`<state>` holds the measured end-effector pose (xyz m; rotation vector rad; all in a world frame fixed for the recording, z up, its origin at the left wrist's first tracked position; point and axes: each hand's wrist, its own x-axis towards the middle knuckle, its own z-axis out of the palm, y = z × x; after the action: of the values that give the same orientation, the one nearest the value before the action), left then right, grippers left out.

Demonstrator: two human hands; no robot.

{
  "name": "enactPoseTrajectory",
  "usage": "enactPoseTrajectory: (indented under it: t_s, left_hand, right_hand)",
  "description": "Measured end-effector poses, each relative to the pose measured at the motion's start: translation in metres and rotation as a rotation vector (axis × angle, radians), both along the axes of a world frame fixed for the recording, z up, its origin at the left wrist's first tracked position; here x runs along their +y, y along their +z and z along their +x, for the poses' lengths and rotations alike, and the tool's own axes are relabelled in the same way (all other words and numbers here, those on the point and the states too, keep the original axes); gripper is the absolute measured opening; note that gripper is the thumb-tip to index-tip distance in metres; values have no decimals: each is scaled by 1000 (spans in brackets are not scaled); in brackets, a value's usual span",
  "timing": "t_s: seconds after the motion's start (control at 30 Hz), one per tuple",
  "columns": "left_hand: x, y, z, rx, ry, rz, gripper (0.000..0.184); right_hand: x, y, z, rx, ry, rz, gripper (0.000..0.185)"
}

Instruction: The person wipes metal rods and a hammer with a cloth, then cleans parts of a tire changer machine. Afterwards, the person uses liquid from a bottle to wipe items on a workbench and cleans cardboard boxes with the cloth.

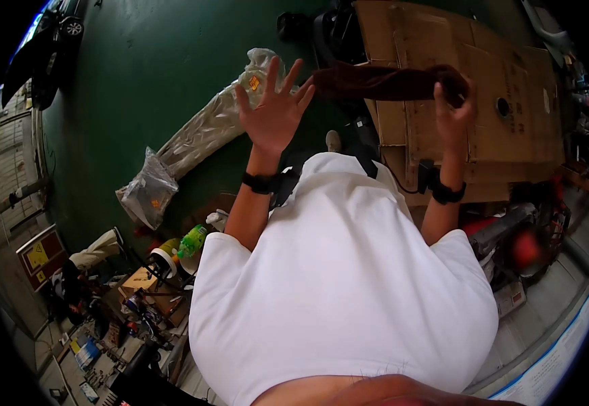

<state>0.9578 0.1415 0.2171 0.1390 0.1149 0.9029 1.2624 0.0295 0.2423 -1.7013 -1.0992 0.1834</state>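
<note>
My left hand (273, 111) is raised with its fingers spread wide, palm showing. A dark maroon cloth (382, 84) stretches sideways in a long strip between my hands. Its left end meets the edge of my left hand's fingers; I cannot tell whether it touches them or lies behind. At its right end, my right hand (455, 111) is closed around the cloth, which loops over the fingers. Black bands sit on both my wrists.
A long part in clear plastic wrap (206, 125) lies on the green floor (159, 68). Flattened cardboard (470, 128) is at the right. A green bottle (191, 241) and assorted tools and boxes crowd the lower left. A dark car (54, 51) stands at the upper left.
</note>
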Motion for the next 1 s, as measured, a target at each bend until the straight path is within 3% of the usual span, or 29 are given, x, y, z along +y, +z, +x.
enactPoseTrajectory:
  t_s: [0.2, 0.37, 0.43, 0.53, 0.6, 0.7, 0.73, 0.8, 0.9, 0.93, 1.0]
  left_hand:
    - [35, 11, 69, -83, -183, -40, 75]
    - [60, -19, 123, 28, -364, 5, 55]
    - [56, -34, 150, 75, -477, 22, 50]
    - [47, -38, 192, 234, -622, 137, 39]
    - [38, -41, 218, 115, -850, 384, 37]
    - [23, -34, 253, 135, -1029, 357, 35]
    - [19, -34, 261, 117, -1082, 410, 35]
    - [15, -38, 272, 120, -1137, 394, 33]
    - [8, -38, 284, 28, -1220, 387, 33]
    - [7, -40, 286, 121, -1223, 454, 34]
    - [6, -51, 286, 225, -1217, 515, 34]
  right_hand:
    - [-28, -29, 36, 12, -175, -19, 46]
    - [-46, -55, 41, 82, -275, -95, 54]
    - [-50, -79, 39, 411, -254, 58, 63]
    - [-47, -126, 40, 452, -206, 69, 70]
    - [-39, -135, 37, 824, 246, 3, 68]
    - [-27, -107, 18, 958, 149, 80, 53]
    - [-24, -107, 17, 961, 109, 91, 53]
    - [-21, -109, 29, 277, 157, -245, 38]
    - [-26, -125, 31, 441, -125, -389, 32]
    - [-32, -124, 41, 450, -137, -396, 32]
    - [-47, -137, 78, 370, -110, -659, 36]
